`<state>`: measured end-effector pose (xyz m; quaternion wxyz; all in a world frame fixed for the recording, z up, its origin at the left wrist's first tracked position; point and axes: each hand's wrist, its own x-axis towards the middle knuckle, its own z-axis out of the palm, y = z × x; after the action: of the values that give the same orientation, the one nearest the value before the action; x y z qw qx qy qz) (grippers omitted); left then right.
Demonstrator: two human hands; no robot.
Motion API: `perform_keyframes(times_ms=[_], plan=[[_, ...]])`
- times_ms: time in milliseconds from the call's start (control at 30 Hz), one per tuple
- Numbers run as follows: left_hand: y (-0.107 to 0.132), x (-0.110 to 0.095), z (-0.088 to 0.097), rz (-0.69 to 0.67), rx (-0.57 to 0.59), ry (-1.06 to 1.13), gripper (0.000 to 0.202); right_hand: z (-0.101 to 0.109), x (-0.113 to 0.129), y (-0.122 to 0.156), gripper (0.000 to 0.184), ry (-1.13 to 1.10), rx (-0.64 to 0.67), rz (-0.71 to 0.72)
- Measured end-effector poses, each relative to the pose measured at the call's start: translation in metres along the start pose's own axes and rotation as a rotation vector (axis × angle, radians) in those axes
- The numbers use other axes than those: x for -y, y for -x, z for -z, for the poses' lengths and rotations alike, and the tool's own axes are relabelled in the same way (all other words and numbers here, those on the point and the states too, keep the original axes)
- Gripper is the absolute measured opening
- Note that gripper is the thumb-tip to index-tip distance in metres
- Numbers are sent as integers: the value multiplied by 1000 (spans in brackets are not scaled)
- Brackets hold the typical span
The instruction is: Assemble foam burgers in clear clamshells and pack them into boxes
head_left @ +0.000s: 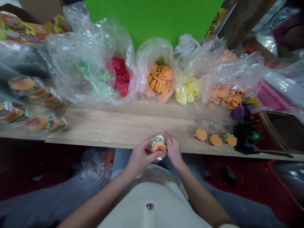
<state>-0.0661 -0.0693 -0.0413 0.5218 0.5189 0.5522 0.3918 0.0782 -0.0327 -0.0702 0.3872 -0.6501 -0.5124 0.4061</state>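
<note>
At the front edge of the table, my left hand (142, 155) is closed on a toy burger (159, 145) in clear plastic wrapping, with the thumb lying across its front. The burger has an orange bun, green frilled lettuce and a bit of red at the side. My right hand (174, 149) is at the packet's right edge, its fingers closed together on what looks like the clear wrapper; the fingertips are partly hidden. Three toy burgers, one of them an orange-topped toy burger (215, 140), lie on the table to the right.
Along the back stand clear bags of green pieces (102, 82), red pieces (120, 76), orange discs (161, 79) and yellow pieces (190, 88). Several wrapped burgers (39, 123) lie at the left. A black device (247, 139) and a pink tray (273, 96) are at the right.
</note>
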Motion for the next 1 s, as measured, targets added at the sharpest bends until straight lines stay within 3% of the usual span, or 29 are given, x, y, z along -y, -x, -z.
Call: perform_keyframes(times_ms=[133,200,333,467,567,700,833,867,933,1000], plan=[[-6,-3,-2,-62,-91,5,47,-2,12,-19,47,-80,-2,47],[-14,-3,-3,-73,-148,8,47,-10,16,-25,46,-145,-70,40],[-33,-3,-10,-146,-372,6,50,-37,16,-24,40,-374,-225,-34],[-42,-7,-21,-213,-511,-4,50,-54,20,-22,38,-572,-197,-68],[-38,-11,-28,-208,-535,49,51,-50,26,-25,39,-529,-142,-31],[-29,-16,-15,-175,-447,225,56,-30,31,-29,41,-303,-141,75],[-27,-23,21,13,4,318,53,-12,37,-34,42,-7,101,299],[-27,-24,28,49,64,314,51,-10,40,-35,42,44,163,349],[-29,-23,34,91,35,349,51,-10,43,-33,40,76,184,391],[-29,-19,28,122,-107,450,50,-17,42,-24,37,29,126,340]])
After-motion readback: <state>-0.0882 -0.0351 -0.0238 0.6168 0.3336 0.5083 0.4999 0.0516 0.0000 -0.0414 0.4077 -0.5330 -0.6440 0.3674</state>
